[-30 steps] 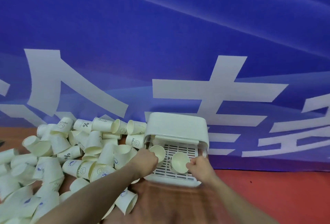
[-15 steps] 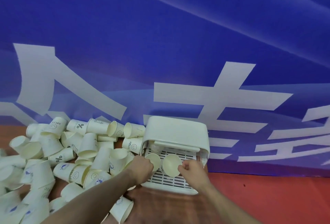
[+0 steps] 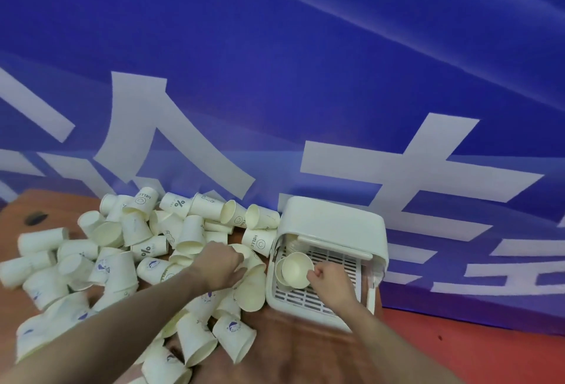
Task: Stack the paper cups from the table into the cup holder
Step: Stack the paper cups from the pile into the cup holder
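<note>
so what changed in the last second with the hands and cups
The left hand left the cup holder and moved left onto the pile of loose cups; the cup it held now sits in the holder, nested against the cup the right hand pinches. The holder stayed put.

Two bare forearms are seen entering from the lower frame; the left hand (image 3: pixel 220 264) and right hand (image 3: pixel 331 282) are ungloved, unsleeved.

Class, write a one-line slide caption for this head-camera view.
Right hand nests a paper cup in the cup holder; left hand reaches into the pile.
</note>
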`<control>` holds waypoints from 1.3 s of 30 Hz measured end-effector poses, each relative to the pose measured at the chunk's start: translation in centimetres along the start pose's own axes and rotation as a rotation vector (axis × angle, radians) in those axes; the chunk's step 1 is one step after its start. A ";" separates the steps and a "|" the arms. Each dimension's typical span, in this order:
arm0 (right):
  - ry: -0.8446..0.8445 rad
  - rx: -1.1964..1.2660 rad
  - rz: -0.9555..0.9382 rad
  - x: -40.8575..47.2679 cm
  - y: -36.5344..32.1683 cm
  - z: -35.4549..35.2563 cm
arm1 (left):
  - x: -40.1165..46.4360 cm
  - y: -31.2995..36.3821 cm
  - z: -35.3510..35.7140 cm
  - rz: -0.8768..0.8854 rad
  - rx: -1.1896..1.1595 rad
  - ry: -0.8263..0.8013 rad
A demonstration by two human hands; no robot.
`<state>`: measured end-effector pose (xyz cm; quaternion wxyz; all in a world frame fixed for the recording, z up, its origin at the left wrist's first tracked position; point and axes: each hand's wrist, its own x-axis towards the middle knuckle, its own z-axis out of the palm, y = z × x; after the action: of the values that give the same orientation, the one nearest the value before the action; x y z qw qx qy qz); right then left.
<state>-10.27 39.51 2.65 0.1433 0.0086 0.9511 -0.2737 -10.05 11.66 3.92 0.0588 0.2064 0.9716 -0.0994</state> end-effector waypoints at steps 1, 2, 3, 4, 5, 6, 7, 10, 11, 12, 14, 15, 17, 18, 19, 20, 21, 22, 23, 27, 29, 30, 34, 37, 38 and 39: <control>-0.007 -0.012 0.012 0.0 -0.2 0.2 | -0.3 -0.8 0.2 -0.029 -0.016 0.024; -0.014 -0.027 0.027 0.1 -0.2 0.4 | -0.5 -1.5 0.3 -0.052 -0.030 0.045; -0.021 -0.044 0.041 0.3 -0.3 0.7 | -0.8 -2.3 0.5 -0.074 -0.040 0.058; -0.023 -0.061 0.056 0.4 -0.4 1.0 | -1.0 -2.9 0.5 -0.093 -0.048 0.064; -0.021 -0.077 0.073 0.4 -0.4 1.1 | -1.1 -3.3 0.5 -0.107 -0.052 0.068; -0.021 -0.087 0.093 0.6 -0.5 1.3 | -1.2 -3.7 0.7 -0.116 -0.052 0.069; -0.019 -0.096 0.111 0.8 -0.6 1.6 | -1.2 -4.1 0.9 -0.124 -0.051 0.070; -0.030 -0.155 0.149 1.8 -1.2 2.5 | -1.1 -5.2 1.6 -0.142 -0.046 0.049; -0.036 -0.188 0.147 2.1 -1.3 2.7 | -1.1 -5.5 1.8 -0.146 -0.046 0.037; -0.041 -0.217 0.138 2.3 -1.4 3.0 | -1.0 -5.7 2.0 -0.150 -0.049 0.028; -0.050 -0.273 0.112 2.9 -1.4 3.7 | -0.9 -6.3 2.5 -0.158 -0.061 0.021; -0.056 -0.307 0.105 3.2 -1.4 4.0 | -0.8 -6.6 2.7 -0.164 -0.065 0.023; -0.062 -0.348 0.099 3.6 -1.2 4.6 | -0.9 -7.3 3.2 -0.179 -0.079 0.017; -0.062 -0.354 0.099 3.7 -1.1 4.8 | -0.9 -7.7 3.5 -0.187 -0.089 0.009; -0.058 -0.363 0.099 3.8 -1.1 4.9 | -1.0 -7.9 3.7 -0.192 -0.098 0.003; -0.055 -0.379 0.101 3.8 -1.2 4.9 | -1.0 -8.1 3.9 -0.194 -0.104 0.000; -0.052 -0.400 0.098 3.8 -1.3 4.8 | -1.0 -8.2 4.1 -0.193 -0.106 -0.003; -0.048 -0.419 0.098 3.8 -1.4 4.7 | -1.1 -8.3 4.1 -0.194 -0.107 -0.004; -0.043 -0.434 0.100 3.7 -1.4 4.5 | -1.1 -8.4 4.1 -0.196 -0.106 -0.009; -0.033 -0.451 0.108 3.1 -2.1 3.8 | -1.4 -8.9 3.8 -0.227 -0.092 -0.015; -0.071 -0.470 0.052 2.6 -2.8 3.8 | -1.7 -9.1 3.4 -0.243 -0.081 -0.016; -0.101 -0.479 0.012 2.2 -3.3 3.8 | -2.0 -9.2 3.2 -0.251 -0.073 -0.014; -0.197 -0.481 -0.126 0.6 -6.1 4.5 | -3.2 -9.8 2.5 -0.275 -0.048 -0.004; -0.187 -0.466 -0.203 -0.3 -8.9 5.1 | -4.6 -10.5 2.3 -0.297 -0.024 -0.020; -0.181 -0.449 -0.227 -0.5 -9.9 5.3 | -5.2 -10.8 2.3 -0.306 -0.021 -0.024; -0.176 -0.432 -0.245 -0.6 -10.8 5.5 | -5.6 -11.0 2.4 -0.313 -0.021 -0.031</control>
<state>-9.23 27.54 3.98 0.1898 -0.1615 0.9652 -0.0792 -9.29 -0.92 4.32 0.0599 0.0504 0.9919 -0.1004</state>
